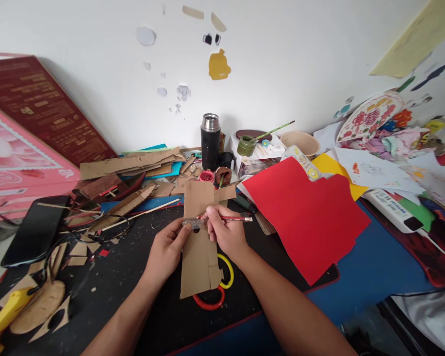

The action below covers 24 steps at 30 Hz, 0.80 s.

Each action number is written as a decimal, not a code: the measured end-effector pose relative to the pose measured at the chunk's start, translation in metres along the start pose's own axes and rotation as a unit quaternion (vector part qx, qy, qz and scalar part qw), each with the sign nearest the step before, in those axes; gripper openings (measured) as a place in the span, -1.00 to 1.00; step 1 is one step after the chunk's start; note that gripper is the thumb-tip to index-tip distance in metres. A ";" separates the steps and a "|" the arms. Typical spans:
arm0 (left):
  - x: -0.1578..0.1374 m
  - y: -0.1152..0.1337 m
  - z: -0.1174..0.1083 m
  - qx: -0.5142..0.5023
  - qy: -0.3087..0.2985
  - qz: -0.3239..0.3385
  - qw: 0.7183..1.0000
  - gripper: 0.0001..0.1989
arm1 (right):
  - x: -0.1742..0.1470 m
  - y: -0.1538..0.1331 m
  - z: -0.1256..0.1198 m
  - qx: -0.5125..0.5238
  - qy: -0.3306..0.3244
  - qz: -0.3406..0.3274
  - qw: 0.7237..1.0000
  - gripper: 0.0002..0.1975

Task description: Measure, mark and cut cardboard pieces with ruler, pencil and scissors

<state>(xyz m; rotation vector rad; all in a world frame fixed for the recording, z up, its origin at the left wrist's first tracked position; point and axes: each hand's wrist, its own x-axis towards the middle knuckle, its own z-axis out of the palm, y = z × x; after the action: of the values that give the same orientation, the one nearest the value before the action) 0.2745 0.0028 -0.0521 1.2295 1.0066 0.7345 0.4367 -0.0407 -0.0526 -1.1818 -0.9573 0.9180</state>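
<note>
A strip of brown cardboard (200, 264) lies upright in front of me, on the black mat. My left hand (169, 245) pinches a small clear ruler (191, 223) against it at the cardboard's left edge. In my right hand (225, 230) is a red and black pencil (240, 218), held sideways, with its tip close to the ruler. Most of the ruler's right end is hidden by the right fingers. Under the cardboard's lower right side lie scissors, whose yellow and red handle loops (228, 272) stick out.
Red paper (307, 212) covers the right side. Behind stand a black flask (210, 143), open paint pots (223, 176) and a green paint jar (246, 146) with a brush. Left are cardboard scraps (77, 252), a phone (35, 230) and a yellow glue gun (9, 316).
</note>
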 end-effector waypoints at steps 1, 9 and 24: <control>0.000 0.000 0.000 0.000 0.000 -0.001 1.000 -0.41 | 0.000 0.000 0.000 0.002 0.000 -0.001 1.000 -0.48; 0.001 -0.006 -0.002 -0.006 -0.007 0.004 1.000 -0.46 | 0.001 0.000 -0.001 0.002 0.001 0.001 1.000 -0.47; 0.001 -0.004 -0.002 -0.004 -0.014 0.007 1.000 -0.45 | 0.000 0.000 0.000 0.017 0.001 -0.013 1.000 -0.52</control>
<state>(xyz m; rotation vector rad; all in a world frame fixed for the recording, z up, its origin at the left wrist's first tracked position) 0.2729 0.0039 -0.0561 1.2374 0.9729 0.7299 0.4364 -0.0411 -0.0526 -1.1395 -0.9509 0.9096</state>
